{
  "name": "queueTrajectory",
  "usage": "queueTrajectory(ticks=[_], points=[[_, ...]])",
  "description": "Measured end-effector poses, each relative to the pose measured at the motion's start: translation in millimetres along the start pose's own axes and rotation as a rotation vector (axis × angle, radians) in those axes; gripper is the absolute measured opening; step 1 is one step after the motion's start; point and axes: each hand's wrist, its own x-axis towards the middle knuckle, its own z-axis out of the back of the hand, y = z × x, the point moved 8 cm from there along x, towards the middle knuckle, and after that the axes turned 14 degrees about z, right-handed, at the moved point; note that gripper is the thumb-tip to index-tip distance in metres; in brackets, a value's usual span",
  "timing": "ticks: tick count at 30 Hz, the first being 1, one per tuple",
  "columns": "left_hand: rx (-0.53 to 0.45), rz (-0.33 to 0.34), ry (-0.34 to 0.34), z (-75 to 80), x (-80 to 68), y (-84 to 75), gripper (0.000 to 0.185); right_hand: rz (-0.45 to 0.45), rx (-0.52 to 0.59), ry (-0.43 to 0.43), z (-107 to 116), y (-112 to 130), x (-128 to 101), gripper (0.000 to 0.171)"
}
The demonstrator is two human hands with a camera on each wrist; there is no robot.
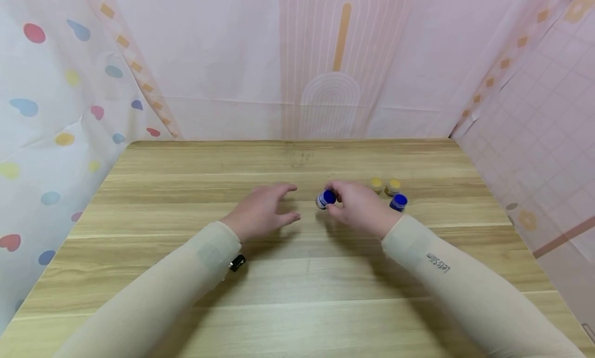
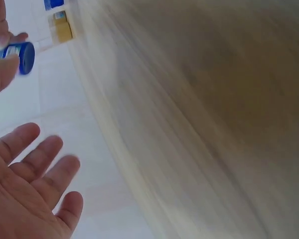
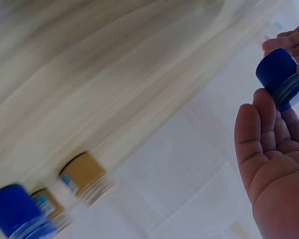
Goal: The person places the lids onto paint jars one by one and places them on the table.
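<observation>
A small blue paint jar hangs just above the table, tilted, pinched between the thumb and fingers of my right hand. In the right wrist view the jar shows a deep blue body and a ridged, clearer end. My left hand is to the left of it, thumb and fingers spread apart with a gap between them and holding nothing. The left wrist view shows that hand's open palm below the held jar.
Behind my right wrist stand a second blue jar and two yellow jars, one on the left and one on the right. Patterned cloth encloses the wooden table at the back and sides. A small black object shows beside the left sleeve.
</observation>
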Motion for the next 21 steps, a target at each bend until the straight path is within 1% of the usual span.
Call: queueTrajectory(ticks=[3,5,10,15,21], points=[[0.046,0.011,-0.011,4.4,-0.8,6.1,0.078,-0.036,0.001,0.011,3.8,-9.9,-5.0,0.022],[0.06,0.018,-0.011,7.1,-0.8,9.6,0.083,-0.061,0.005,0.018,6.5,-16.8,-8.9,0.022],[0.086,0.053,-0.004,11.8,-1.2,19.4,0.092,-0.111,-0.038,0.025,13.5,-34.7,-17.9,0.022],[0.1,0.084,-0.002,14.4,-1.3,30.7,0.099,-0.131,-0.084,0.023,18.0,-52.4,-25.0,0.023],[0.128,0.11,-0.018,20.1,-0.2,43.3,0.104,-0.132,-0.156,0.024,24.8,-65.9,-33.7,0.026]])
